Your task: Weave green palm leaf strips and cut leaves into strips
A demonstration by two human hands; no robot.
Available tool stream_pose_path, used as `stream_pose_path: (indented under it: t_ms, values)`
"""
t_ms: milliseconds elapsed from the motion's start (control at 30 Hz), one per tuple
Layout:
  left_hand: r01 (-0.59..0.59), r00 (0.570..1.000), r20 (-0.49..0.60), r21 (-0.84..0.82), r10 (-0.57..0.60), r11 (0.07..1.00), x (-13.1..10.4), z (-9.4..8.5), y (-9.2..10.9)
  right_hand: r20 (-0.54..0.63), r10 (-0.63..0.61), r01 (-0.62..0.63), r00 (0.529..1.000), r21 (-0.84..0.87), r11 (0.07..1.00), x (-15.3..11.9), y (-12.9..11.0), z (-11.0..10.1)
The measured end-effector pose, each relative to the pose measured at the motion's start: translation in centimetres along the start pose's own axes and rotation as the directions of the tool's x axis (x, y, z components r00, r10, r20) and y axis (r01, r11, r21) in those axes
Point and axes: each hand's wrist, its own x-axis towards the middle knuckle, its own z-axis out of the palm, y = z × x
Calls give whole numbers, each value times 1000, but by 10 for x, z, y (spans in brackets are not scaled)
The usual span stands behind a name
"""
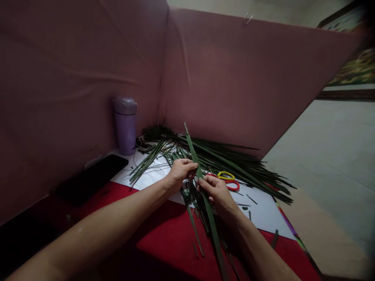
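Observation:
A long green leaf strip (208, 208) runs from near the bottom edge up to a pale tip above the table. My left hand (182, 171) pinches it from the left side, thumb and fingers closed on it. Just below, my right hand (215, 190) grips the same strip from the right, with its fingers pressed together. Under the hands hang several narrower strips (195, 230) over the red cloth; their upper ends are hidden. Scissors (233, 185) with red and yellow handles lie right behind my right hand, their blades out of sight.
A pile of long leaves (234, 164) spreads across the back, with a smaller bundle (148, 162) at its left. A purple tumbler (125, 130) stands by the pink panel (228, 86). A black phone-like slab (93, 177) lies left. Leaf scraps litter the white sheet (263, 214) on the red cloth (164, 249).

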Motion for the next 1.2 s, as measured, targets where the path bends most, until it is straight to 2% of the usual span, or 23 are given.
stream_pose_path:
  t_ms: [67,200,300,500,667,933,1200]
  values:
    - [4,1000,-7,-22,-4,1000,0,0,0,4,16,-16,1000,-11,1000,-1,2,0]
    - [64,997,-40,-62,-66,996,2,-2,-2,74,75,-84,994,132,988,-2,1,2]
    - [70,997,-36,-83,-73,994,3,-3,-5,76,91,-103,993,177,979,-2,1,3]
    - [105,992,70,-39,-102,994,-2,-1,-5,14,45,-46,999,133,990,-2,2,3]
    - [61,996,63,19,-62,998,-3,1,-4,4,49,-49,999,70,996,-2,2,2]
    - [47,999,-19,-15,-47,999,1,-3,-3,20,62,-63,998,59,996,0,3,2]
    - [91,992,87,-14,-90,996,-3,0,-5,-28,31,-30,999,38,999,0,4,-1]
